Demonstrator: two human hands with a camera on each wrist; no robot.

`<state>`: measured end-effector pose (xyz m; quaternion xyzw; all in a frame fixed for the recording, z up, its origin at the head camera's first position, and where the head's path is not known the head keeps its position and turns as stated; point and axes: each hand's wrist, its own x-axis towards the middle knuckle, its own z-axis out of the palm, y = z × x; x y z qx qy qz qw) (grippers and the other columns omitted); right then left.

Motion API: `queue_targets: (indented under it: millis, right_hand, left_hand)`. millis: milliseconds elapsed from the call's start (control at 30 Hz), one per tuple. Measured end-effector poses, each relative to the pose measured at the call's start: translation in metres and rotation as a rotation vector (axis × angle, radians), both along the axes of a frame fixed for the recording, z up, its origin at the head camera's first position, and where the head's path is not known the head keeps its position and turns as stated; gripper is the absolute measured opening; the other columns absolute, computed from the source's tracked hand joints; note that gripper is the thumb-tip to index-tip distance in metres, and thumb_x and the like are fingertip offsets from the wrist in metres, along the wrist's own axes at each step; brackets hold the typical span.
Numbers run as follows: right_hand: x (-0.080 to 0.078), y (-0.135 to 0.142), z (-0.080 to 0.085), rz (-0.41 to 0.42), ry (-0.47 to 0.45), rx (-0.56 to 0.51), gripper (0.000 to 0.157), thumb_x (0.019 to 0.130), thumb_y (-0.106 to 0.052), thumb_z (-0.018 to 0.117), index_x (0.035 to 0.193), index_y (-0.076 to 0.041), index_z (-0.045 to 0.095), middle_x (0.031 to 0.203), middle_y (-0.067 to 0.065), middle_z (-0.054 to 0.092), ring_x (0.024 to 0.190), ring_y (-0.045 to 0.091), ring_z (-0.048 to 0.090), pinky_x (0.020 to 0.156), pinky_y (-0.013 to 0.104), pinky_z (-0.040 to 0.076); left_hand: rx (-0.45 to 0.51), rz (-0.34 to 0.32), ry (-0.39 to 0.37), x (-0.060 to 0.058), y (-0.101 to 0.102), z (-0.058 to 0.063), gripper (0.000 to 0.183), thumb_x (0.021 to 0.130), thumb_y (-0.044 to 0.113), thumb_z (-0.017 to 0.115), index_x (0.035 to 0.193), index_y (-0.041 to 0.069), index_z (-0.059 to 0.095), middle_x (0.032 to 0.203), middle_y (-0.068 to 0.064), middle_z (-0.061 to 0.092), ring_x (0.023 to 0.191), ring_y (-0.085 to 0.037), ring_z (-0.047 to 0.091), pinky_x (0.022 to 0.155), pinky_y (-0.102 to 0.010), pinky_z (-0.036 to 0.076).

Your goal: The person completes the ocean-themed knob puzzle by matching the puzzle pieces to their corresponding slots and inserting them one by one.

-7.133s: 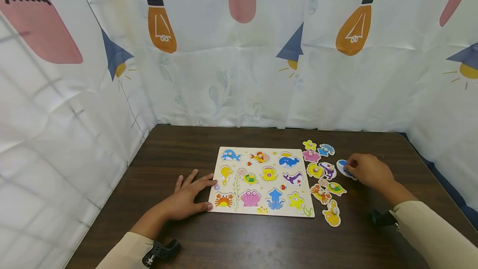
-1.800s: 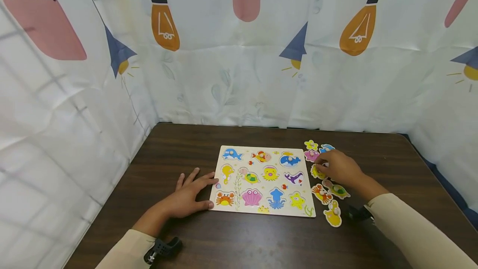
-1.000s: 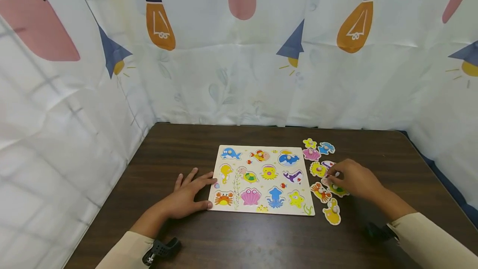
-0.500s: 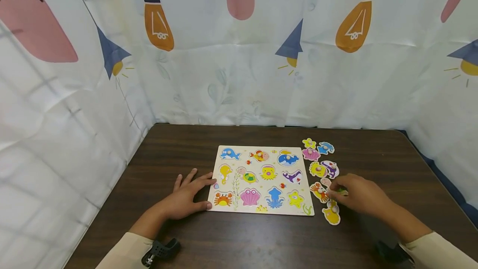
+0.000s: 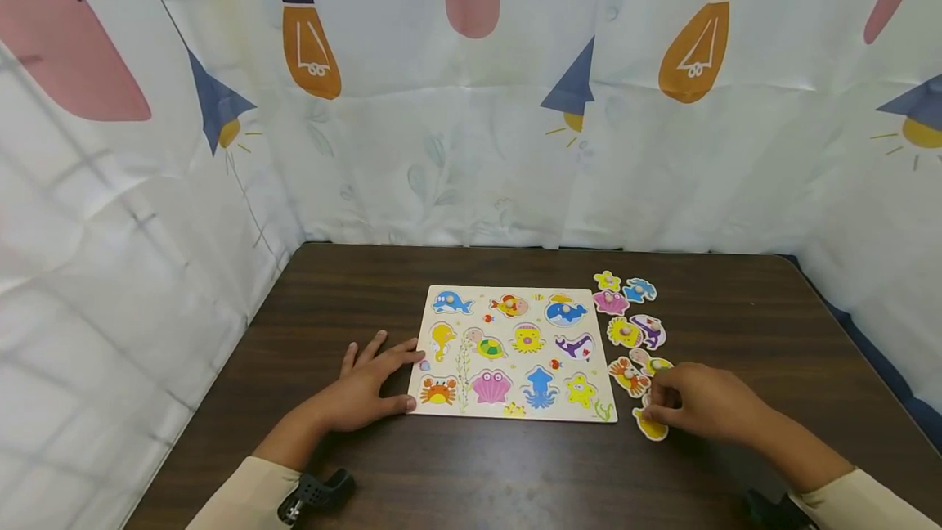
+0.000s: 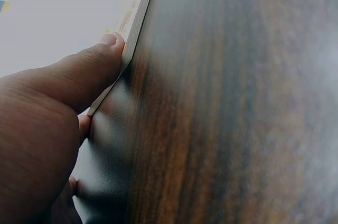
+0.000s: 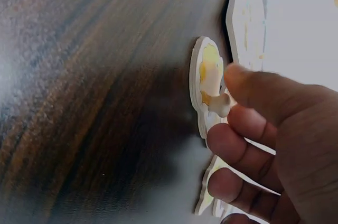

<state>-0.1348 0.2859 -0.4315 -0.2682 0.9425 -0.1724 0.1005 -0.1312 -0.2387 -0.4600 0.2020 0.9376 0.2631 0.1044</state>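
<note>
My left hand (image 5: 371,387) rests spread at the left edge of a wooden peg puzzle board (image 5: 459,357), its thumb (image 6: 97,60) along the board's edge in the left wrist view. To the right of the board, my right hand (image 5: 710,403) is at a yellow seahorse puzzle piece (image 5: 652,427), partly covering it. In the right wrist view, the seahorse piece's knob (image 7: 219,105) stands between the thumb and loosely curled fingers, with a gap beside the thumb tip. Just beyond lie a turtle piece (image 5: 655,365) and a crab piece (image 5: 629,377).
Farther back lie a yellow octopus piece (image 5: 624,332), a purple whale piece (image 5: 649,331), a pink shell piece (image 5: 611,303), a blue piece (image 5: 639,290) and a yellow starfish piece (image 5: 607,280). A printed curtain (image 5: 456,162) hangs behind the brown table (image 5: 515,477).
My right hand has moved along the loose pieces toward me, past the purple whale and turtle to the seahorse. The blue oval piece it held earliest has left that spot. My left hand stays put.
</note>
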Motion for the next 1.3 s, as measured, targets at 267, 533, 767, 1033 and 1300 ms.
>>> queue_targets:
  millis: [267, 533, 767, 1033, 1300]
  right_hand:
    - [0.003, 0.002, 0.002, -0.072, 0.0, 0.068, 0.025, 0.088, -0.046, 0.079, 0.077, -0.033, 0.061, 0.069, -0.019, 0.05, 0.058, 0.001, 0.043, 0.049, 0.028, 0.037]
    - [0.005, 0.012, 0.002, -0.08, -0.016, 0.098, 0.026, 0.088, -0.043, 0.08, 0.076, -0.03, 0.061, 0.067, -0.018, 0.049, 0.056, 0.001, 0.042, 0.049, 0.027, 0.036]
    - [0.004, 0.019, 0.004, 0.067, -0.002, 0.013, 0.022, 0.085, -0.025, 0.085, 0.082, -0.036, 0.067, 0.083, -0.021, 0.054, 0.071, 0.0, 0.046, 0.053, 0.025, 0.04]
    - [0.005, 0.017, 0.003, 0.074, 0.11, -0.004, 0.024, 0.085, -0.019, 0.085, 0.09, -0.034, 0.068, 0.091, -0.018, 0.054, 0.079, 0.003, 0.048, 0.058, 0.025, 0.042]
    - [0.004, 0.016, -0.002, 0.063, 0.106, -0.034, 0.026, 0.085, -0.025, 0.085, 0.08, -0.037, 0.062, 0.081, -0.023, 0.05, 0.071, 0.0, 0.043, 0.055, 0.023, 0.037]
  left_hand:
    - [-0.001, 0.0, 0.002, 0.0, 0.0, 0.001, 0.07, 0.092, 0.049, 0.074, 0.154, 0.03, 0.048, 0.167, 0.001, 0.029, 0.154, -0.046, 0.002, 0.111, -0.073, -0.012]
    - [0.002, -0.011, 0.011, -0.003, -0.001, -0.003, 0.069, 0.092, 0.05, 0.074, 0.154, 0.033, 0.047, 0.166, 0.001, 0.03, 0.154, -0.045, 0.003, 0.111, -0.073, -0.011]
    - [0.003, -0.011, 0.013, -0.002, -0.001, -0.002, 0.07, 0.092, 0.05, 0.074, 0.154, 0.032, 0.047, 0.167, 0.001, 0.03, 0.154, -0.045, 0.003, 0.111, -0.073, -0.011]
    - [0.005, -0.009, 0.015, -0.002, -0.001, -0.002, 0.069, 0.092, 0.05, 0.074, 0.154, 0.033, 0.047, 0.167, 0.002, 0.03, 0.154, -0.045, 0.003, 0.112, -0.073, -0.011]
    - [0.002, -0.01, 0.011, -0.001, 0.0, -0.002, 0.069, 0.092, 0.051, 0.073, 0.154, 0.034, 0.047, 0.167, 0.002, 0.029, 0.154, -0.044, 0.002, 0.112, -0.072, -0.011]
